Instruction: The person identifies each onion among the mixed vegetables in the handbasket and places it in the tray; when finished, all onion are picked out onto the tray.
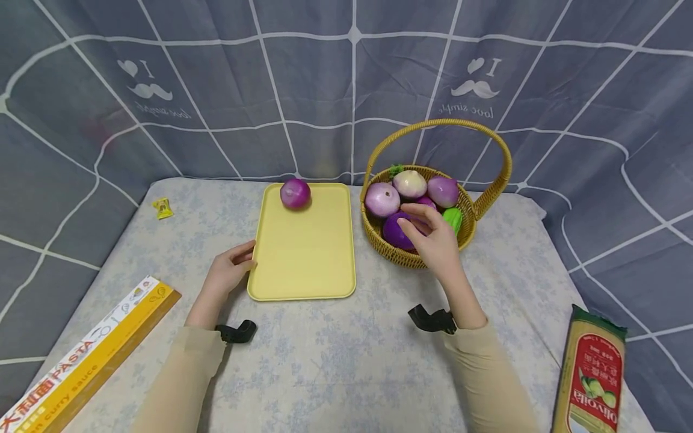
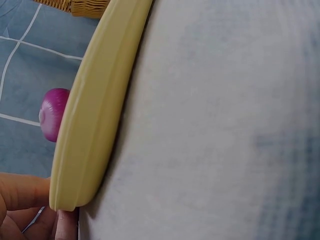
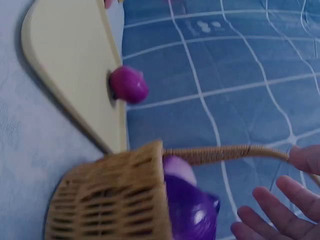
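At the left edge of a yellow tray, my left hand holds the rim between thumb and fingers. A purple onion sits at the tray's back left. Over a wicker basket hangs my right hand, fingers spread and slightly bent, holding nothing. Just below its fingertips is a round, glossy dark purple vegetable; the right wrist view shows a gap between them. The basket also holds a light purple onion, a whitish bulb, another purple onion and a bright green vegetable.
A tall handle arches over the basket. At the front left lies a long pasta box, at the front right a noodle packet. A small yellow wrapped candy lies back left. A grey-blue curtain hangs behind the table.
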A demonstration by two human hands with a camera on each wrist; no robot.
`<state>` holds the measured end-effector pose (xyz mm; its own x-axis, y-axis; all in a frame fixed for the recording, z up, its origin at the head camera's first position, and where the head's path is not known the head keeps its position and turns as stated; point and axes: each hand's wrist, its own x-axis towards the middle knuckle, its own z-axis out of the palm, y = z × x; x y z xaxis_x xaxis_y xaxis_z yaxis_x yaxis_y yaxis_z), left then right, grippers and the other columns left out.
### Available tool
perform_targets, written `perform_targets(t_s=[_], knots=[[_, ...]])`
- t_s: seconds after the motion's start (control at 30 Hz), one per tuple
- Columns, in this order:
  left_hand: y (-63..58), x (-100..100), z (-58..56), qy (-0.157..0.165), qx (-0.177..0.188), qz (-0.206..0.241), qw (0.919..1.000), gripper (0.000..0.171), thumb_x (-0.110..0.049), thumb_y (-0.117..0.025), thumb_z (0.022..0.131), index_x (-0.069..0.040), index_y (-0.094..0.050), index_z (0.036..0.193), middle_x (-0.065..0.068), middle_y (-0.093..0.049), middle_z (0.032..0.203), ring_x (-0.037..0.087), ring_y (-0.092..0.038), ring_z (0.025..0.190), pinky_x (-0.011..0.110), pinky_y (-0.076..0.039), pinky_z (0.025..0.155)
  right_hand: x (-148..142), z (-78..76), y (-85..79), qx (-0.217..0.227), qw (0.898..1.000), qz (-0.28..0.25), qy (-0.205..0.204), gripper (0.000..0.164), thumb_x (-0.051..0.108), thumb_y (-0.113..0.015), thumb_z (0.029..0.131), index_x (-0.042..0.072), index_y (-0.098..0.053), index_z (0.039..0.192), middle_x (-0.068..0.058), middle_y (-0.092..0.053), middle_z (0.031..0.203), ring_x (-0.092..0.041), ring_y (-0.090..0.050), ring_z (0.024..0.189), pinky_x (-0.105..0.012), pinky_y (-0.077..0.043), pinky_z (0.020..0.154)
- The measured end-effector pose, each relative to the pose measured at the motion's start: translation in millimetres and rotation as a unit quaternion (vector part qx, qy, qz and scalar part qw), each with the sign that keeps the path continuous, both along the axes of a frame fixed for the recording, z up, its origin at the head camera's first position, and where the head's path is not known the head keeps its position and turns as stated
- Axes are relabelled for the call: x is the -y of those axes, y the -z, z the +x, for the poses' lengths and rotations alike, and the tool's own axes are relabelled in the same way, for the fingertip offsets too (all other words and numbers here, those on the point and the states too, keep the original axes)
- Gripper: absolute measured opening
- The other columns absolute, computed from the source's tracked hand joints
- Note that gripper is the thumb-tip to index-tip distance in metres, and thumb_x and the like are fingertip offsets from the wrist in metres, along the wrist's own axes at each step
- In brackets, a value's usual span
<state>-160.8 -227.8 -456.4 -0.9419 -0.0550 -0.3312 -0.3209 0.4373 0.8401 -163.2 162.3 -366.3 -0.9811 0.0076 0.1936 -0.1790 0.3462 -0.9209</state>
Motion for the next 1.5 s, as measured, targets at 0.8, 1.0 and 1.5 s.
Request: perform_targets(t_s=[0.8,1.0,1.5], knots=[[-0.1,1,0.1,0.002,-0.002,-0.003,1.0,0.054,-0.009,-0.052,0.102,-0.014,-0.037,0.153,0.02,-0.049,0.146,0.034,-0.049,0.131,0.036,-0.051,0.099,-29,-16.8,20.3,0.086,0.992,0.088,-0.003,0.061,0.03,-0.075,0.089,0.005,-0.052,0.14,-0.015,-0.05,0.145,-0.029,-0.044,0.138,-0.045,-0.038,0.115],[-0.2,1,-1.1,0.002,-0.002,-0.01,0.9999,0.053,-0.011,-0.052,0.102,-0.014,-0.038,0.153,0.02,-0.05,0.144,0.033,-0.05,0.13,0.033,-0.052,0.096,-28,-23.0,24.4,0.103,0.983,0.15,-0.014,0.072,0.038,-0.076,0.087,0.01,-0.045,0.146,-0.015,-0.045,0.15,-0.032,-0.04,0.14,-0.05,-0.034,0.117],[0.4,2,-1.1,0.003,-0.003,0.0,1.0,0.054,-0.01,-0.052,0.101,-0.014,-0.037,0.153,0.02,-0.048,0.146,0.035,-0.048,0.132,0.043,-0.048,0.103,-26,-25.7,29.6,0.133,0.973,0.186,-0.005,0.082,0.041,-0.079,0.082,0.01,-0.042,0.148,-0.018,-0.042,0.152,-0.037,-0.04,0.139,-0.054,-0.035,0.114]])
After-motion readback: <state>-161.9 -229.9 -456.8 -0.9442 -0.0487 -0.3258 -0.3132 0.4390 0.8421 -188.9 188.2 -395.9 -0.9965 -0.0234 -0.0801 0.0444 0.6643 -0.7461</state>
